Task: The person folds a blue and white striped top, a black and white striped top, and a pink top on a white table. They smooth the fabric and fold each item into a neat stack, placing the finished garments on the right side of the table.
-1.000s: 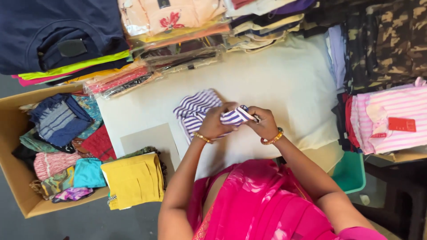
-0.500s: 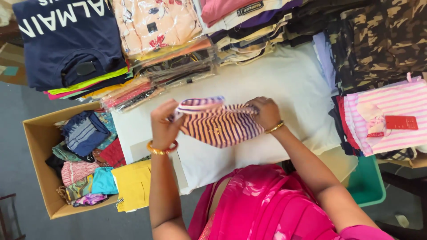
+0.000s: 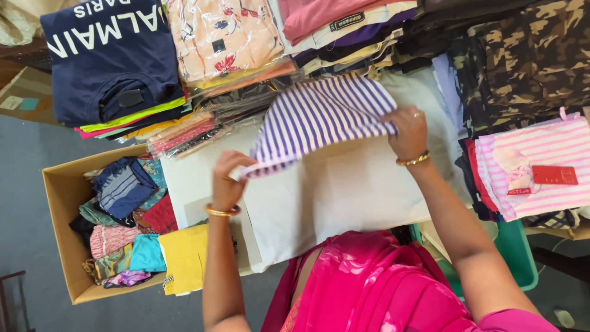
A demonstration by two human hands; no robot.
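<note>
I hold a purple and white striped garment spread out above a white covered table. My left hand grips its lower left corner, a gold bangle on the wrist. My right hand pinches its right edge, with a gold bangle and a ring. The cloth hangs tilted between the two hands, lifted off the table top. My pink garment fills the bottom of the view.
A cardboard box of folded clothes stands at the left, a yellow cloth beside it. Stacks of folded and bagged garments line the far edge: a navy shirt, a floral piece, camouflage cloth. A pink striped garment lies right.
The striped garment was bunched small between both hands, then unfolded; now my hands are further apart and higher, with the cloth spread wide. The view has also shifted.
</note>
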